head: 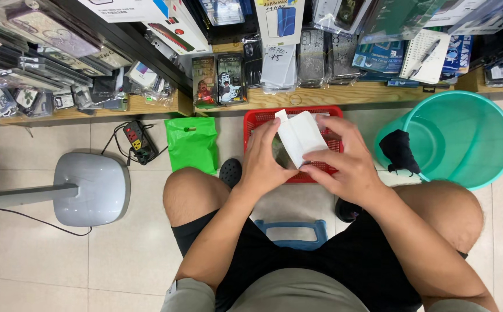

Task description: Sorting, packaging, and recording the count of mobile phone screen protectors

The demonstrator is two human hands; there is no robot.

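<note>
Directly above the red basket [263,118], a white packet [300,136] is gripped by left hand [266,162] and right hand [346,164], fingers closed on it.

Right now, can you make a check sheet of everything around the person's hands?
Surface: pale tiled floor; wooden shelf ahead.
Job's things: flat white packet, held over the red basket.
Clutter: green plastic bag, teal bin with black cloth on its rim, blue stool.
Grippers: left hand and right hand both grip the packet.
Cables: black power strip with its lead; thin cable by the grey fan base.
Surroundings: packaged phone cases, spiral notebook.
</note>
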